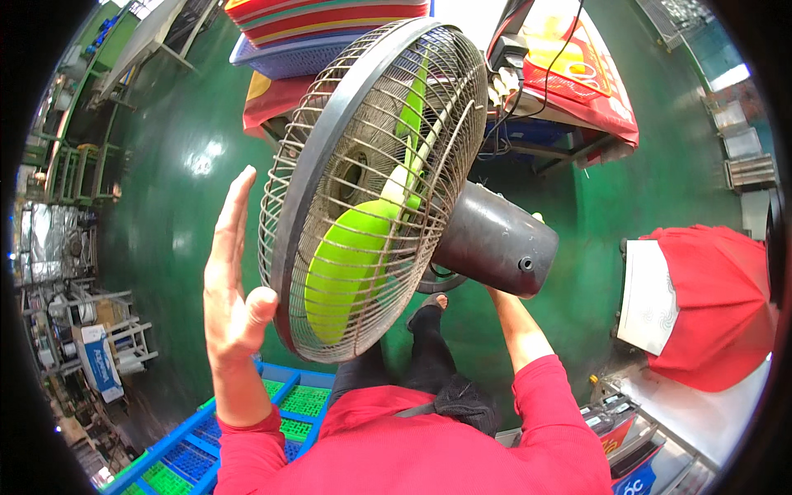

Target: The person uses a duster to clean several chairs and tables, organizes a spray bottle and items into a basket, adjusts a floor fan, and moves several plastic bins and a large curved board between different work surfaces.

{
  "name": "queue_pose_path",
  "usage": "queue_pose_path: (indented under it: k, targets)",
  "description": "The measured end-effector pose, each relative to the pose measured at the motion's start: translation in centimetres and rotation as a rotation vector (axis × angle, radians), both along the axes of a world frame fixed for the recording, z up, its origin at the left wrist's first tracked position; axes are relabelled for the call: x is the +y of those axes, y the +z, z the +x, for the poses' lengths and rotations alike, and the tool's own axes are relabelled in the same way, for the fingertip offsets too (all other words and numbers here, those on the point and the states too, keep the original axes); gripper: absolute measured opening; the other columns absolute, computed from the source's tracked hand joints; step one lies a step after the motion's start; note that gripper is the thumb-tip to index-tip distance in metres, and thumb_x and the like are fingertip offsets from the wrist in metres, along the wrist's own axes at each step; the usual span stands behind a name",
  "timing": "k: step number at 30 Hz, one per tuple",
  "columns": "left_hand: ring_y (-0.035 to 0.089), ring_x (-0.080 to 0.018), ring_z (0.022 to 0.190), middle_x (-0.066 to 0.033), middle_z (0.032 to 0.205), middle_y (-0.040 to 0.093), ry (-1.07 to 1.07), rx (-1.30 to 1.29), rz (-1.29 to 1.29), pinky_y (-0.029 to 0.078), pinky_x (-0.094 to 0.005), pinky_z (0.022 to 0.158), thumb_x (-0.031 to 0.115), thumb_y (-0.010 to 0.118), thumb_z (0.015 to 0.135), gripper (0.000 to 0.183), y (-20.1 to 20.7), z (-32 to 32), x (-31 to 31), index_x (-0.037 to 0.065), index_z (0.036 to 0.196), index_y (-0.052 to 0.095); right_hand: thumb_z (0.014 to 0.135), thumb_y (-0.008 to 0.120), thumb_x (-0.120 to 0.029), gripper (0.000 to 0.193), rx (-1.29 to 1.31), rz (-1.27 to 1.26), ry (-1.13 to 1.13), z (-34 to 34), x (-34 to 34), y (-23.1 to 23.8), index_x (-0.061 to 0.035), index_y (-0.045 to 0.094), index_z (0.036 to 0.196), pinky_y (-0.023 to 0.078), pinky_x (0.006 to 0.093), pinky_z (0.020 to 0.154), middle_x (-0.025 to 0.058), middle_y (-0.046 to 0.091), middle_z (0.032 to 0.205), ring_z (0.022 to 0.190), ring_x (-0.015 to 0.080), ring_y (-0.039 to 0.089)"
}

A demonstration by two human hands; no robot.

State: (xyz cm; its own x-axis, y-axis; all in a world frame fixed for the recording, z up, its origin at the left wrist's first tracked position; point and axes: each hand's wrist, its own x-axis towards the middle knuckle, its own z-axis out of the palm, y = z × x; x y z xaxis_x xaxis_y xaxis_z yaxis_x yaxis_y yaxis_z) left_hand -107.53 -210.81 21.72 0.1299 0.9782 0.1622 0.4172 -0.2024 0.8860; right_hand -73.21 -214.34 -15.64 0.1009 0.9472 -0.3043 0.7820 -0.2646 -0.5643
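Note:
A standing fan [495, 239] with a black motor housing, a round wire cage and bright green blades [346, 264] fills the middle of the view. The cage faces left and tilts. Beside its left rim is my left hand [235, 289], palm toward the wires, fingers stretched upward and thumb apart; whether it touches the rim I cannot tell. My right forearm reaches up behind the motor housing, and only the wrist end of my right hand [500, 299] shows there. The housing hides its fingers. Part of the fan's round base [441, 283] shows below the housing.
Red trays and a blue basket [289, 56] are stacked on a red-covered table [606, 115] ahead, with cables and an orange basket [569, 78]. Blue and green crates [186, 462] lie at lower left. A red cover [714, 305] drapes something at right. Shelving stands at far left.

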Motion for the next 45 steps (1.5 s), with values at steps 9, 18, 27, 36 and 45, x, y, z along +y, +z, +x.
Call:
queue_pose_path:
  k: [9, 18, 27, 36, 45]
  targets:
    - [0.028, -0.0307, 0.129, -0.0237, 0.14, 0.023, -0.276, -0.124, -0.142, 0.025, -0.0412, 0.102, 0.073, 0.056, 0.062, 0.111, -1.6, -5.7, 3.7, 0.002, 0.139, 0.018, 0.072, 0.068, -0.023, 0.041, -0.049, 0.007, -0.159, -0.1, -1.5, 1.2, -0.0099, 0.055, 0.109, 0.041, 0.0397, 0.087, 0.0097, 0.056, 0.109, 0.1, 0.0272, 0.052]
    - [0.02, -0.0284, 0.132, -0.0197, 0.143, 0.016, -0.216, -0.385, -0.255, 0.014, -0.0365, 0.107, 0.062, 0.074, 0.052, 0.128, -2.7, -11.4, 6.4, -0.007, 0.137, 0.008, 0.072, 0.068, -0.023, 0.041, -0.073, 0.047, -0.201, -7.0, -1.2, 0.7, -0.0098, 0.056, 0.108, 0.041, 0.04, 0.087, 0.0093, 0.057, 0.108, 0.099, 0.0269, 0.052]
    - [0.028, -0.0302, 0.129, -0.0175, 0.14, 0.025, -0.183, -0.37, -0.173, 0.019, -0.0429, 0.104, 0.071, 0.06, 0.057, 0.117, -2.7, -20.1, 4.8, 0.002, 0.139, 0.016, 0.072, 0.068, -0.024, 0.04, -0.067, 0.18, -0.158, -15.4, -1.9, 2.2, -0.0096, 0.056, 0.107, 0.041, 0.0404, 0.087, 0.0088, 0.057, 0.107, 0.098, 0.0266, 0.052]
    - [0.027, -0.0302, 0.129, -0.0198, 0.139, 0.026, -0.116, -0.367, 0.014, 0.018, -0.0412, 0.106, 0.067, 0.056, 0.068, 0.105, -1.9, -32.2, 0.7, -0.006, 0.135, 0.021, 0.072, 0.069, -0.024, 0.04, 0.22, 0.285, 0.028, -28.4, -4.2, 6.0, -0.0095, 0.056, 0.107, 0.04, 0.0408, 0.086, 0.0084, 0.057, 0.105, 0.096, 0.0262, 0.053]
    - [0.028, -0.0367, 0.127, -0.0233, 0.136, 0.029, 0.095, -0.324, -0.017, 0.019, -0.0455, 0.105, 0.064, 0.054, 0.07, 0.101, 0.2, -48.5, 2.9, -0.007, 0.134, 0.023, 0.076, 0.065, -0.024, 0.042, 0.018, 0.02, 0.273, -46.3, 2.1, 11.7, -0.0075, 0.054, 0.113, 0.037, 0.0411, 0.091, 0.0098, 0.057, 0.109, 0.102, 0.0268, 0.05]
